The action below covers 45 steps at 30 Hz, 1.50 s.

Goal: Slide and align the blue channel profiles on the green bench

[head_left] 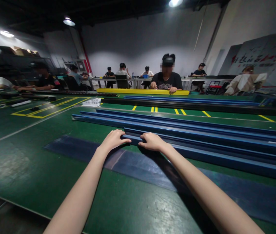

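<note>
Bare forearms (79, 195) extend over the green worktop (16, 182). Left hand (113, 139) and right hand (151, 142) are clamped on the nearest blue channel (135, 140), near its left end; the channel lies beneath their fingers, beyond a dark strip (133, 165). Its long axis runs left to right, the right portion slanting toward the camera.

Workshop, long green worktable (25, 165) with blue channels (189, 130), workers seated at benches (138, 79), hanging lamps (69, 21)
</note>
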Each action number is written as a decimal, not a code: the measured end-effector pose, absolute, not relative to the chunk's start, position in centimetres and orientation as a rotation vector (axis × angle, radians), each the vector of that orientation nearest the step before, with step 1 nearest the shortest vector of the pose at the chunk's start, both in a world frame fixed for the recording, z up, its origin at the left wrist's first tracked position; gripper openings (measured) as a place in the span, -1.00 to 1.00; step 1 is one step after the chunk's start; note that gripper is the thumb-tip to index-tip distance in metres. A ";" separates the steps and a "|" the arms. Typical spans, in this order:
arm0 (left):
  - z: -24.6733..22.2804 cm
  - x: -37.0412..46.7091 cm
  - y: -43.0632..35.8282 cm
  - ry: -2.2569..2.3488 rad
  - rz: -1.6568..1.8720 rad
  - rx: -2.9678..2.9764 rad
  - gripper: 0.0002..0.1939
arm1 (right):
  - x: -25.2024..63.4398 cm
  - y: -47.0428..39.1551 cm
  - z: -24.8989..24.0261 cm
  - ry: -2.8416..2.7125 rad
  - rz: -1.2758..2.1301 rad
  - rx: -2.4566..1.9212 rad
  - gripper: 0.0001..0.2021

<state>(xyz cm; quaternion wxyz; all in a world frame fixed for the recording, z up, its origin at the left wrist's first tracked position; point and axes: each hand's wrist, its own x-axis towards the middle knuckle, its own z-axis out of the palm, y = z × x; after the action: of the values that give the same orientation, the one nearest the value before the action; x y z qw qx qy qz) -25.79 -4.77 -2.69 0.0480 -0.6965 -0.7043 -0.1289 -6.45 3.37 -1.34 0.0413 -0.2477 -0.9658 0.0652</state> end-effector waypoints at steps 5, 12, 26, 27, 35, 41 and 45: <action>-2.3 -24.3 -4.6 -2.068 -0.350 -2.169 -0.65 | -5.6 3.3 -1.1 -2.962 0.220 -0.774 -0.68; -1.8 -21.6 -3.6 -2.048 -0.408 -2.265 -0.67 | -1.0 3.7 -1.0 -2.908 0.305 -0.833 -0.70; -1.8 -11.8 -0.5 -1.748 -0.263 -2.536 -0.68 | 10.3 4.5 -1.7 -2.731 0.398 -1.025 -0.77; -2.0 -10.9 -0.3 -1.720 -0.271 -2.548 -0.68 | 11.1 4.6 -1.7 -2.712 0.389 -1.052 -0.77; -2.9 -7.1 0.1 -1.652 -0.413 -2.492 -0.69 | 16.1 4.4 -1.1 -2.674 0.086 -1.319 -0.78; -2.8 -7.1 -0.1 -1.644 -0.366 -2.483 -0.70 | 15.6 3.2 -0.9 -2.702 -0.189 -1.324 -0.80; -2.5 -7.3 -0.2 -1.659 -0.332 -2.455 -0.73 | 15.0 3.2 -1.1 -2.696 -0.231 -1.352 -0.81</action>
<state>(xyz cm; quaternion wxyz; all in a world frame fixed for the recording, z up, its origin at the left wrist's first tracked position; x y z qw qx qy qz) -7.29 -0.17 -2.52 0.0798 -0.8207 -0.5547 -0.1110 15.04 3.22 -1.09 0.0586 -0.4462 -0.8898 -0.0763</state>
